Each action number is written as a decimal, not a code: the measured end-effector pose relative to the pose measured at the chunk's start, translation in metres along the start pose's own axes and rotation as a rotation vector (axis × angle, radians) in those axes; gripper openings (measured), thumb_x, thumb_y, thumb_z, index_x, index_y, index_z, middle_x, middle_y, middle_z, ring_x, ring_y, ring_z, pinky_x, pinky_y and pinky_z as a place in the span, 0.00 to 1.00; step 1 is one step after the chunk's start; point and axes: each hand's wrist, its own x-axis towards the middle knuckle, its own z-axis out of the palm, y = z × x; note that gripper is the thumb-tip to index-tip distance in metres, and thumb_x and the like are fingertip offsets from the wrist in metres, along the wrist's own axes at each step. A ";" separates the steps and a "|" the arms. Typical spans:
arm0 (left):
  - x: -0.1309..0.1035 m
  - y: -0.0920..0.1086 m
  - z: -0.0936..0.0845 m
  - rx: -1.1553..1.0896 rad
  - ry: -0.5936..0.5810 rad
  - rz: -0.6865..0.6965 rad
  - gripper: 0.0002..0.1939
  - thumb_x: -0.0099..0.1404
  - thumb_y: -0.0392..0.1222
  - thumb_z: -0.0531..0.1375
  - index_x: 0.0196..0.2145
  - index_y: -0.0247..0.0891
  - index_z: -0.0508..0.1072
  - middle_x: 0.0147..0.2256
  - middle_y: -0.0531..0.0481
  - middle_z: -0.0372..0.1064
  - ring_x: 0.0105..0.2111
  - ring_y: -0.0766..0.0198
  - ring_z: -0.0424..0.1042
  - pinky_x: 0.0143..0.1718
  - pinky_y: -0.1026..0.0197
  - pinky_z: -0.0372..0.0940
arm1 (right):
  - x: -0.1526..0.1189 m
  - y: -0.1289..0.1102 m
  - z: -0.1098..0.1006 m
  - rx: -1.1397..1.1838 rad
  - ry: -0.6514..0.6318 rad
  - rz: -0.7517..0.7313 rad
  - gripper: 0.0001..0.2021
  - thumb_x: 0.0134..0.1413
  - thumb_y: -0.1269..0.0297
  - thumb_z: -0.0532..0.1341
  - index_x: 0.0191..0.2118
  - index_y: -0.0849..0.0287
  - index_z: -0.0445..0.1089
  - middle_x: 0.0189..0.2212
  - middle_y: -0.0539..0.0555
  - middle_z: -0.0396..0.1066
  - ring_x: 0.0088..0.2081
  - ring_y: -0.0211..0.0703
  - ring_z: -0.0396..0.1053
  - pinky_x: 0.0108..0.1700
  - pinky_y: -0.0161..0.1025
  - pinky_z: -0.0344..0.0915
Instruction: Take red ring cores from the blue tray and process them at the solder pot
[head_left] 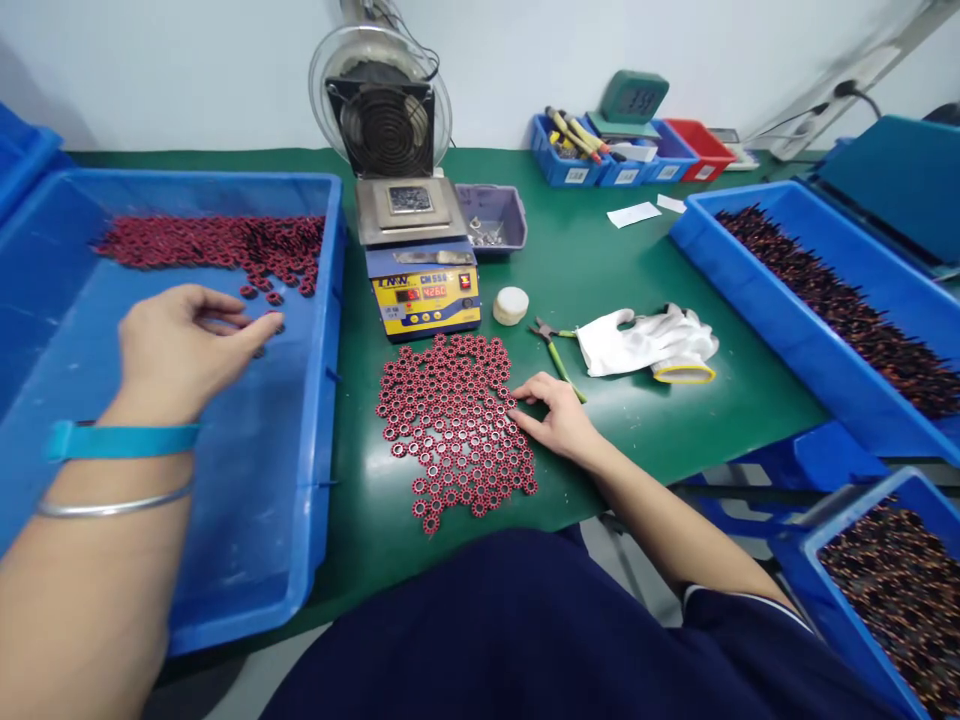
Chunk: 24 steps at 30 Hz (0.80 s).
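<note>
Over the large blue bin (319, 400) on the left, my left hand (184, 345) is closed in a pinch. A small dark-red toothed ring (277, 322) shows at its thumb tip, partly hidden. Many similar rings (217, 240) are heaped along the bin's far side, with a few loose ones nearer the hand. A flat single layer of red toothed rings (454, 420) with pale inner rims covers the middle of the green table. At that layer's right edge rests my right hand (559, 418), thumb and forefinger slightly apart, fingertips against the outermost rings.
A yellow-and-blue solder pot (427, 295) with a fan (390, 130) stands behind the rings. Nearby are a round white pad (511, 305), green-handled cutters (556, 355) and white gloves (637, 342). Blue bins of dark copper-tipped parts (840, 300) flank the right side; small boxes (574, 170) line the back.
</note>
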 end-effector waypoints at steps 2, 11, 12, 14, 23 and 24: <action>-0.015 0.025 0.006 -0.143 -0.015 0.068 0.16 0.56 0.49 0.67 0.33 0.33 0.73 0.22 0.58 0.68 0.29 0.67 0.73 0.29 0.61 0.55 | 0.000 -0.001 -0.001 0.101 0.035 0.042 0.08 0.47 0.63 0.66 0.34 0.59 0.73 0.30 0.54 0.71 0.32 0.41 0.69 0.41 0.43 0.67; -0.101 0.100 0.028 -0.632 -0.738 0.198 0.20 0.52 0.50 0.69 0.37 0.36 0.72 0.30 0.50 0.72 0.23 0.68 0.67 0.24 0.65 0.64 | 0.013 -0.066 -0.004 1.057 -0.288 0.272 0.15 0.38 0.58 0.74 0.32 0.58 0.73 0.25 0.48 0.73 0.25 0.33 0.69 0.30 0.33 0.67; -0.103 0.102 0.029 -0.643 -0.770 0.207 0.19 0.52 0.49 0.69 0.36 0.36 0.71 0.29 0.51 0.71 0.23 0.69 0.66 0.23 0.65 0.63 | 0.016 -0.074 -0.002 1.107 -0.323 0.260 0.14 0.38 0.59 0.73 0.33 0.58 0.74 0.25 0.48 0.74 0.25 0.33 0.69 0.31 0.33 0.67; -0.103 0.101 0.028 -0.653 -0.783 0.244 0.17 0.51 0.49 0.69 0.30 0.37 0.68 0.25 0.55 0.66 0.22 0.71 0.62 0.22 0.67 0.59 | 0.020 -0.087 0.003 1.177 -0.371 0.249 0.14 0.40 0.58 0.73 0.34 0.57 0.75 0.26 0.48 0.75 0.26 0.33 0.70 0.34 0.35 0.69; -0.101 0.096 0.030 -0.616 -0.673 0.403 0.22 0.59 0.48 0.63 0.18 0.38 0.56 0.17 0.58 0.52 0.18 0.72 0.50 0.21 0.66 0.50 | 0.024 -0.096 0.011 1.211 -0.412 0.243 0.13 0.40 0.59 0.73 0.31 0.58 0.75 0.19 0.45 0.70 0.20 0.28 0.64 0.26 0.29 0.64; -0.102 0.097 0.029 -0.607 -0.665 0.424 0.22 0.62 0.49 0.60 0.18 0.38 0.56 0.17 0.57 0.52 0.18 0.72 0.50 0.21 0.65 0.50 | 0.024 -0.096 0.011 1.200 -0.425 0.238 0.13 0.40 0.59 0.73 0.30 0.59 0.74 0.18 0.45 0.69 0.20 0.28 0.64 0.26 0.29 0.64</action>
